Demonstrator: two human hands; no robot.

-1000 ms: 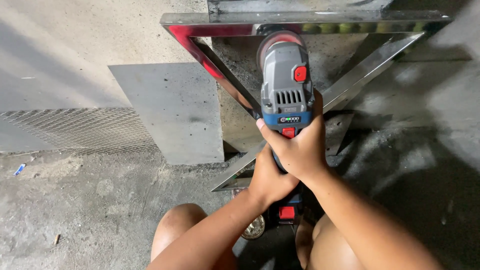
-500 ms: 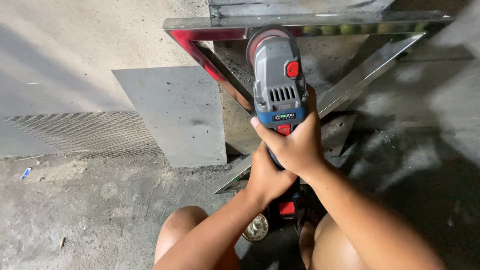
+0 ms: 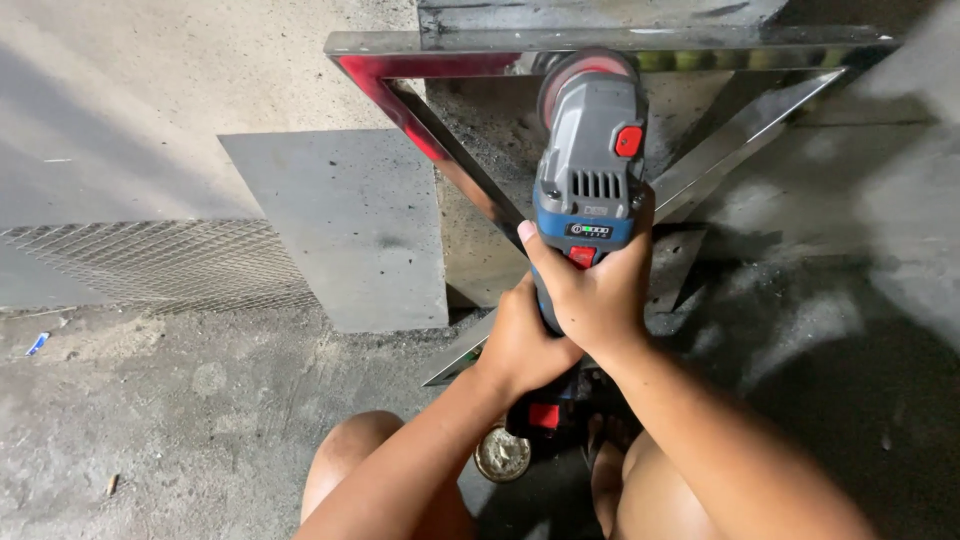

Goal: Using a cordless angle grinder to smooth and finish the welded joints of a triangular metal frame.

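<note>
Both my hands grip a grey and blue cordless angle grinder [image 3: 590,160] with red buttons. My right hand [image 3: 595,290] wraps the body just behind the blue band. My left hand [image 3: 520,345] clasps the handle lower down, partly under the right hand. The grinder's reddish disc [image 3: 580,72] sits at the top bar of a shiny polished metal frame [image 3: 430,130] of triangular shape lying on the ground. The red battery end [image 3: 543,415] shows below my hands.
A grey flat metal sheet [image 3: 340,220] lies left of the frame, with an expanded mesh panel [image 3: 150,265] further left. A round metal lid [image 3: 502,455] rests between my knees [image 3: 360,460]. The floor is rough concrete; dark shadow covers the right side.
The grinder and both hands have moved forward, away from me, bringing the disc up to the frame's top bar.
</note>
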